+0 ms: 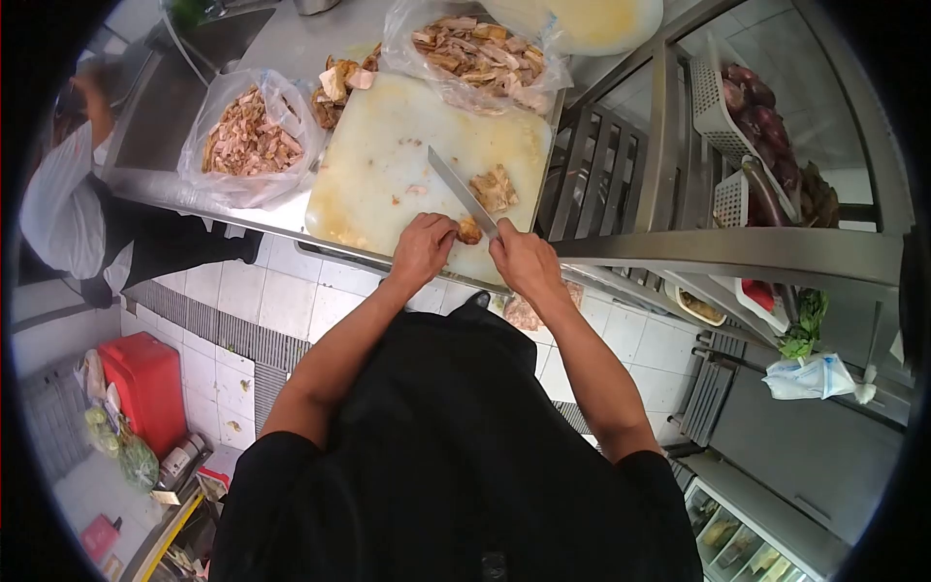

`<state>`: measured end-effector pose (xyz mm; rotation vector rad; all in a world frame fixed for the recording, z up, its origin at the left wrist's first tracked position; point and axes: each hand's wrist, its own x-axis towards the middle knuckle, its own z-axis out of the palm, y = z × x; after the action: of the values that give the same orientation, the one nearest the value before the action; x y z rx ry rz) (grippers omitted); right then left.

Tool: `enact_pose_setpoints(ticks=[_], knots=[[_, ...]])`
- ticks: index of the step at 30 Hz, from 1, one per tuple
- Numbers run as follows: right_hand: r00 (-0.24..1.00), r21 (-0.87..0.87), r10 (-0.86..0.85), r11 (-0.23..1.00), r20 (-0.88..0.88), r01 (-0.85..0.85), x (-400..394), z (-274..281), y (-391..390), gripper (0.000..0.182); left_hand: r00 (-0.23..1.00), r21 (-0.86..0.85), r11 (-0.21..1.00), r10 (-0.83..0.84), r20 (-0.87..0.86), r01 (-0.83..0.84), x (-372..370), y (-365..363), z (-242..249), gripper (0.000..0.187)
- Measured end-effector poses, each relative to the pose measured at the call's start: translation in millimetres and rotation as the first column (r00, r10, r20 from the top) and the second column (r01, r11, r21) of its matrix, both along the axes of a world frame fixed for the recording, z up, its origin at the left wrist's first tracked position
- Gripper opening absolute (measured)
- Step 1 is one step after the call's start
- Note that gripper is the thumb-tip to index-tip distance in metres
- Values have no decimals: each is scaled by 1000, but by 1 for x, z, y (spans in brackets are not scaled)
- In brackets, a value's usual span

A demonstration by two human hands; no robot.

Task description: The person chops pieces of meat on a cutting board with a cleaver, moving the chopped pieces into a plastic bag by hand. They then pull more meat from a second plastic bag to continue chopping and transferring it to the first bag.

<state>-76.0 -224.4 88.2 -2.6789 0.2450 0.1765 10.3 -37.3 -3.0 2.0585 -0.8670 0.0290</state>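
My right hand [525, 258] is closed round the handle of a kitchen knife [460, 188], whose long blade points up and left across the white cutting board [369, 165]. Beside the blade, a small browned piece of meat [469, 231] lies near the board's front edge. The curled fingers of my left hand [423, 250] pinch its left side. A larger flat chunk of meat [496, 188] rests just beyond the knife, and small scraps are scattered on the board.
A plastic bag of chopped meat [250, 136] stands left of the board; another bag of meat strips [480, 56] lies at its far edge. Meat chunks [339, 82] sit between them. A metal rack [659, 145] rises at right. Another person [73, 209] stands by the sink at left.
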Motion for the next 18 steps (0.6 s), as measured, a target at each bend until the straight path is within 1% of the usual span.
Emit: enact_pose_setpoints(ticks=[2, 3, 5, 6, 8, 9, 10, 11, 12, 13, 15, 18], knots=[[989, 89, -90, 993, 113, 80, 1, 37, 6, 22, 1000, -16, 1000, -2, 24, 2, -1, 1, -2, 14], [990, 88, -89, 993, 109, 80, -1, 43, 8, 22, 1000, -17, 1000, -1, 20, 1, -2, 0, -1, 14], [957, 207, -189, 968, 218, 144, -2, 49, 12, 21, 1000, -8, 1000, 6, 9, -6, -2, 1, 2, 14], [957, 207, -191, 967, 218, 146, -3, 41, 13, 21, 1000, -7, 1000, 4, 9, -4, -2, 2, 1, 14], [996, 56, -77, 996, 42, 74, -8, 5, 11, 19, 1000, -8, 1000, 5, 12, -5, -2, 1, -3, 14], [997, -31, -33, 999, -69, 31, -3, 2, 12, 19, 1000, -10, 1000, 0, 13, 0, -2, 0, -3, 14], [997, -31, -37, 999, -69, 35, -4, 3, 10, 19, 1000, -4, 1000, -4, 2, 4, -3, 0, -4, 14], [999, -9, -34, 999, -17, 34, -3, 5, 6, 20, 1000, 2, 1000, -5, -7, 5, -1, 1, -4, 14], [999, 13, -33, 999, 31, 33, -1, 19, 7, 20, 1000, 3, 1000, -6, -7, 6, -1, 2, -4, 14], [999, 12, -33, 999, 30, 33, 0, 34, 10, 20, 1000, 24, 1000, -6, -10, 6, -1, 2, -3, 15], [967, 145, -179, 977, 179, 154, -2, 55, 18, 20, 1000, 43, 999, -2, -19, 3, -3, 2, -2, 16], [974, 150, -170, 978, 149, 147, -9, 32, 18, 21, 1000, 45, 999, 1, -29, 0, -1, 2, 0, 14]])
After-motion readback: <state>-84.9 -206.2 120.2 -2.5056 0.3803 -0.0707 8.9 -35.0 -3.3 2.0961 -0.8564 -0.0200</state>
